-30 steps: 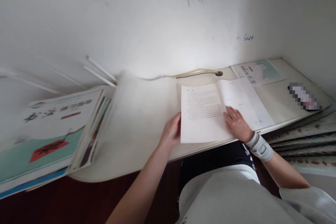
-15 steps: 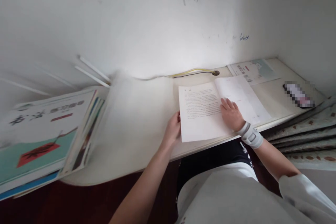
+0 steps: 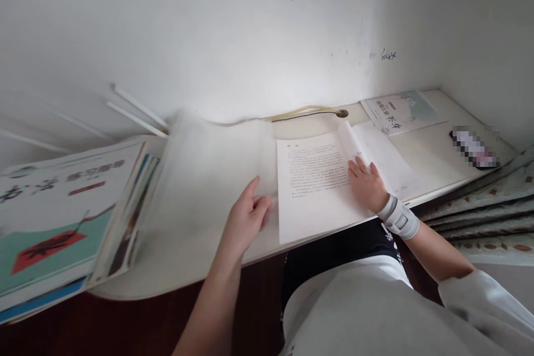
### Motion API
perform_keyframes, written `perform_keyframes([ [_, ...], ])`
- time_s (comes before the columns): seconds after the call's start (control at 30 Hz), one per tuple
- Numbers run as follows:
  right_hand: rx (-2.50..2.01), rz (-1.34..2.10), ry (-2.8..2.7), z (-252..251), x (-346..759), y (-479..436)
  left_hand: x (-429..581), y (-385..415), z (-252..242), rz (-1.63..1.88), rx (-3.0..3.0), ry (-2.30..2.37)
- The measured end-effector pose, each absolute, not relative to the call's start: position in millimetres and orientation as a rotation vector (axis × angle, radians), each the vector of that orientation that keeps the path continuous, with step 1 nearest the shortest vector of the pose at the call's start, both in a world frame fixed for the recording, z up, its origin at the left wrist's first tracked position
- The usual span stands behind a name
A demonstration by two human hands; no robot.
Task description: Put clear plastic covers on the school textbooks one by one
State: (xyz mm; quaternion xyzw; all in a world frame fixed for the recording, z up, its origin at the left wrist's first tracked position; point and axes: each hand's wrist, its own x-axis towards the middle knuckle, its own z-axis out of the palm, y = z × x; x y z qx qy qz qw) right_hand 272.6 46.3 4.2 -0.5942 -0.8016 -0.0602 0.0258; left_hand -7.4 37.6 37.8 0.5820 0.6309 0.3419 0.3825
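Observation:
An open white booklet [image 3: 312, 178] with printed text lies on the white desk [image 3: 200, 245] in front of me. My right hand [image 3: 367, 186], with a grey wrist brace, lies flat and open on the booklet near its fold. My left hand [image 3: 248, 217] hovers just left of the booklet's left edge, fingers loosely extended and holding nothing. A blurred pale sheet [image 3: 208, 172] stands in the air left of the booklet.
A stack of large books [image 3: 62, 217] with a white and teal cover sits at the left. Another booklet [image 3: 400, 111] lies at the back right, a dark phone [image 3: 473, 147] at the right edge. A yellow cable [image 3: 304, 114] runs along the wall. Patterned fabric [image 3: 479, 217] lies to the right.
My left hand has let go of the booklet's left edge and moved left, away from it. My right hand has slid slightly left on the page.

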Motion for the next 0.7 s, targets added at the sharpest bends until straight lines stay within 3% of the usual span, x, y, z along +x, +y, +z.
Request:
perform_keyframes([
  [0.17, -1.773, -0.064, -2.527, 12, 255, 34, -29, 41, 34, 0.681, 1.751, 1.973],
  [0.27, -1.730, 0.022, -2.492, 11, 251, 29, -13, 38, 33, 0.758, 2.085, 2.076],
  [0.37, -1.614, 0.095, -2.391, 7, 260, 29, 36, 28, 29, 0.856, 2.346, 1.724],
  [0.5, -1.535, 0.109, -2.214, 1, 301, 35, 114, 16, 14, 0.638, 2.497, 1.083],
  [0.7, -1.872, -0.133, -1.908, -12, 399, 45, 154, 7, -8, 0.530, 2.632, 1.028],
])
